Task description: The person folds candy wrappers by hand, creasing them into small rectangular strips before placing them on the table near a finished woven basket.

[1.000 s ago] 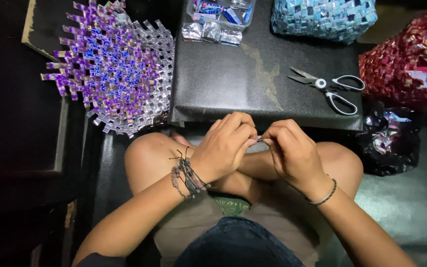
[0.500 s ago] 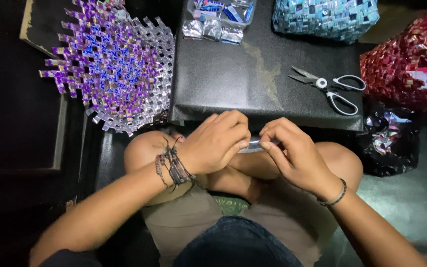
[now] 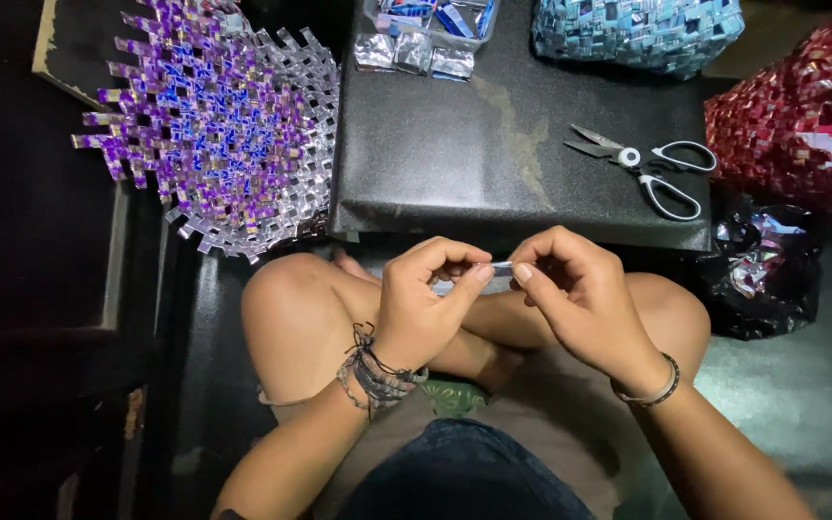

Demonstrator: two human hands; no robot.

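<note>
My left hand (image 3: 426, 303) and my right hand (image 3: 575, 289) meet over my crossed legs, just below the front edge of a low black table (image 3: 455, 154). Both pinch a narrow folded silvery foil strip (image 3: 500, 269) between thumb and fingertips; only a short piece shows between the fingers. Braided cords wrap my left wrist, and a thin bangle circles my right wrist.
On the table lie black-handled scissors (image 3: 642, 166), a clear tub of foil pieces (image 3: 430, 24) and a blue woven bag (image 3: 637, 29). A purple and silver woven mat (image 3: 214, 120) lies at left. A red woven piece (image 3: 796, 116) and a black bag of foil (image 3: 763, 270) sit at right.
My hands have shifted slightly right and lifted a little, with the fingers reworking the strip. My left forearm swung outward and then back in.
</note>
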